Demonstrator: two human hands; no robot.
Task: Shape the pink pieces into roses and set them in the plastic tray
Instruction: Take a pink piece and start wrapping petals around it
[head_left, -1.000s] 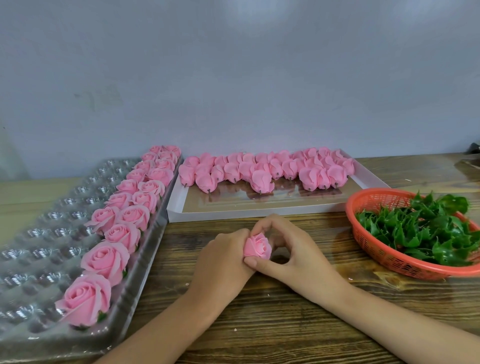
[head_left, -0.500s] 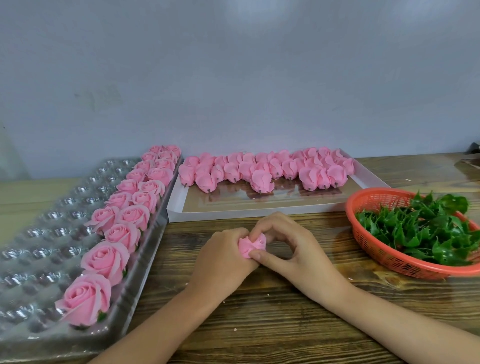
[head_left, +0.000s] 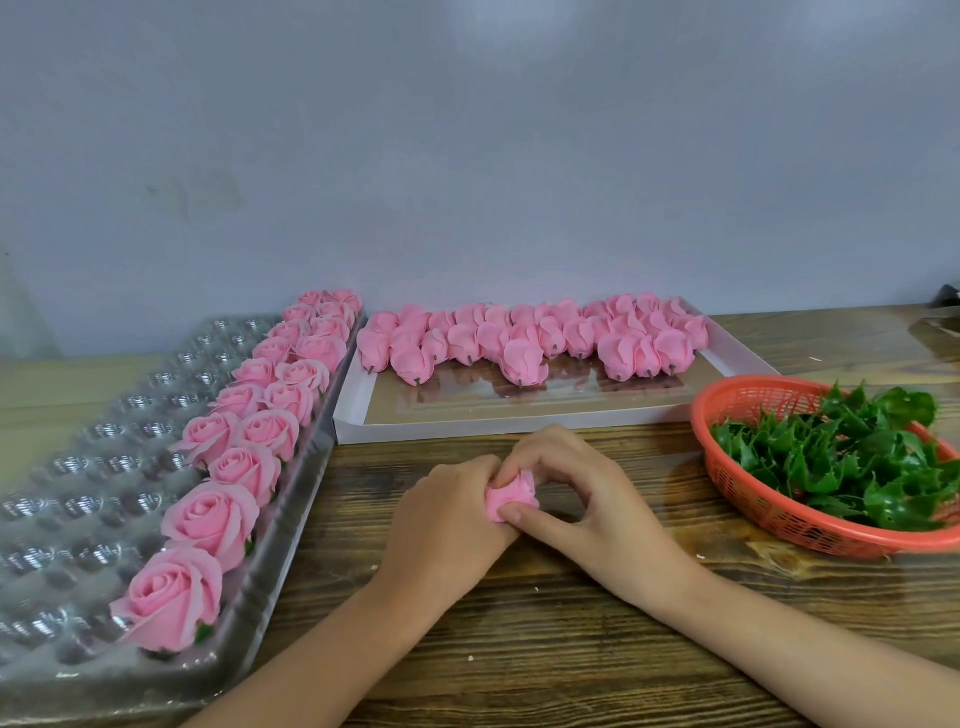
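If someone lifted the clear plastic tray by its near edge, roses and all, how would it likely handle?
Probably floppy: the plastic tray looks thin, clear and moulded into shallow cups, so it may sag or twist. The finished roses fill only its right-hand columns, so it would likely dip toward that side, and roses might tip out.

Light soft and even, I read it as overhead: pale bright patch on the wall (head_left: 519, 36) high beyond the fingers (head_left: 525, 516). Faint shadow on the table (head_left: 571, 603) just under them. Sharp glints off the plastic tray (head_left: 78, 499) left of the fingers. Frame edges bow; detail slightly soft throughout.
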